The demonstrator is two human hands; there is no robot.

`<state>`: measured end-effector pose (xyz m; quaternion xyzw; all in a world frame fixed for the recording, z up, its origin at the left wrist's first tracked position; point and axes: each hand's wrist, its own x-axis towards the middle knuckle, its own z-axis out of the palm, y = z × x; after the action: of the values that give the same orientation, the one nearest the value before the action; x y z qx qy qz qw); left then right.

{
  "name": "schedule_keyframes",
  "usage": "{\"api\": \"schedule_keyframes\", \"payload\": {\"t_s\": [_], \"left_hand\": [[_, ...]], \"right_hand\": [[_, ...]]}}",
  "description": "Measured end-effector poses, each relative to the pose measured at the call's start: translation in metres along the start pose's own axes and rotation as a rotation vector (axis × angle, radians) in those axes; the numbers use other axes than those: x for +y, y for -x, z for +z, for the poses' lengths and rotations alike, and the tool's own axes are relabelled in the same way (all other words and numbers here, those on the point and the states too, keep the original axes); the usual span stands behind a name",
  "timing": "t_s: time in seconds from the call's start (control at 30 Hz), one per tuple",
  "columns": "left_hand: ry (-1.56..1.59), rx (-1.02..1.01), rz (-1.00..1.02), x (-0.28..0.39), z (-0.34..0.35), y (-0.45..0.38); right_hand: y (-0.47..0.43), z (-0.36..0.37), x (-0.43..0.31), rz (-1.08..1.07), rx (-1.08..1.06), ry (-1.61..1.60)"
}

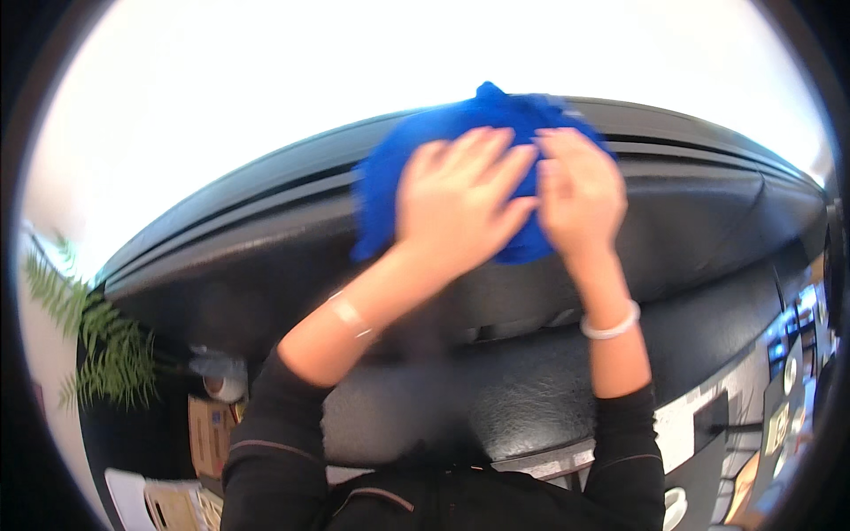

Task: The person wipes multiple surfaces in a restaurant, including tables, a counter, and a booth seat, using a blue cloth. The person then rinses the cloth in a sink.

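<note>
A bright blue cloth (378, 192) lies bunched over the top and front of a black leather-look backrest (684, 219). My left hand (458, 192) is spread over the middle of the cloth, fingers apart and palm down. Close beside it, my right hand (584, 192) rests at the cloth's right part with its fingers bent. Blur and the hand itself hide whether those fingers pinch any fabric. Both hands cover much of the cloth.
Below the backrest is a black padded seat (531, 405). To the left are a green fern-like plant (113, 358), a white roll (229, 388) and a cardboard box (207, 435). Dark tables (704, 484) stand at the right, one with a white cup (675, 508). Bright glare fills the top.
</note>
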<state>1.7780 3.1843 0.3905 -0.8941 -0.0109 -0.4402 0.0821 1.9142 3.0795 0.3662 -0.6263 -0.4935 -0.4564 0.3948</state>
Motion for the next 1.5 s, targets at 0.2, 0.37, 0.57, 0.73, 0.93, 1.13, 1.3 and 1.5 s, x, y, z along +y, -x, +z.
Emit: {"api": "schedule_keyframes", "payload": {"t_s": [0.2, 0.37, 0.57, 0.73, 0.93, 1.13, 1.3, 1.5], "left_hand": [[0.228, 0.171, 0.043, 0.110, 0.107, -0.085], [0.129, -0.069, 0.150, 0.107, 0.085, -0.077], [0.015, 0.013, 0.165, 0.064, 0.030, -0.008], [-0.010, 0.083, 0.095, 0.027, -0.023, 0.053], [0.443, 0.157, -0.191, 0.018, -0.082, 0.101], [1.368, 0.287, -1.040, 0.038, -0.143, 0.206], [1.611, 0.419, -1.469, 0.035, -0.181, 0.297], [1.838, 0.534, -1.409, 0.035, -0.216, 0.349]], "right_hand": [[0.026, -0.075, 0.147, 0.151, -0.008, 0.185], [0.041, -0.071, 0.144, 0.190, 0.051, 0.284], [0.074, -0.034, 0.037, 0.292, 0.010, 0.213], [0.095, -0.011, -0.050, 0.333, -0.131, 0.052], [0.091, -0.017, -0.151, 0.622, -0.011, -0.602], [0.130, -0.082, -0.273, 1.165, -0.260, -1.559], [0.187, -0.085, -0.280, 1.749, -0.818, -1.862], [0.188, -0.071, -0.263, 1.418, -1.083, -1.549]]}}
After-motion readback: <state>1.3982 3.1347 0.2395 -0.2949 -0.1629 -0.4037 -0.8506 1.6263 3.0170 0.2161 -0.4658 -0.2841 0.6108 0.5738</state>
